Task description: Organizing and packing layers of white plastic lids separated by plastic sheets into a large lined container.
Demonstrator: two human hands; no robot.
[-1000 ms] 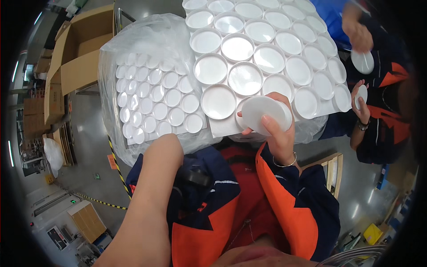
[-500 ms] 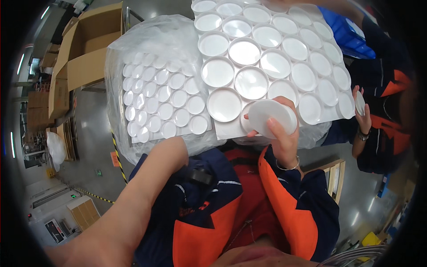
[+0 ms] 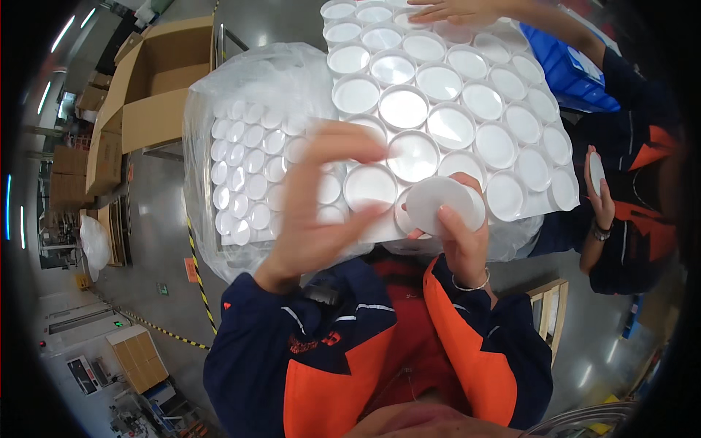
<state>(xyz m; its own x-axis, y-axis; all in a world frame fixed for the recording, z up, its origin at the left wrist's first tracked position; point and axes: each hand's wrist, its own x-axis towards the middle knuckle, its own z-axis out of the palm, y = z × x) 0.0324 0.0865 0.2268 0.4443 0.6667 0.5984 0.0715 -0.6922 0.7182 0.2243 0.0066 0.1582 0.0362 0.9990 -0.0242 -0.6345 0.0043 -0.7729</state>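
My right hand (image 3: 467, 233) grips a round white lid (image 3: 438, 206), thumb on its face and fingers behind it. The lid hangs over the near edge of a large sheet of shallow round white lids (image 3: 412, 155) laid in rows. To its left my left hand (image 3: 321, 193) is smeared by motion, its thumb and fingers spread in a wide C. Nothing shows between them. The left hand hovers at the border between the large lids and a group of smaller round white pieces (image 3: 255, 159), covering some of them.
Clear plastic film (image 3: 285, 62) surrounds the smaller pieces. A co-worker's hand (image 3: 456, 11) reaches over the far lids; the other hand (image 3: 600, 197) holds a white disc at the right. An open cardboard box (image 3: 157, 109) stands at the far left, a blue crate (image 3: 562, 69) at the far right.
My left arm has swung from close to the camera to over the sheet, fingers spread. My right hand keeps the lid in nearly the same place. The co-worker's far hand has shifted left.
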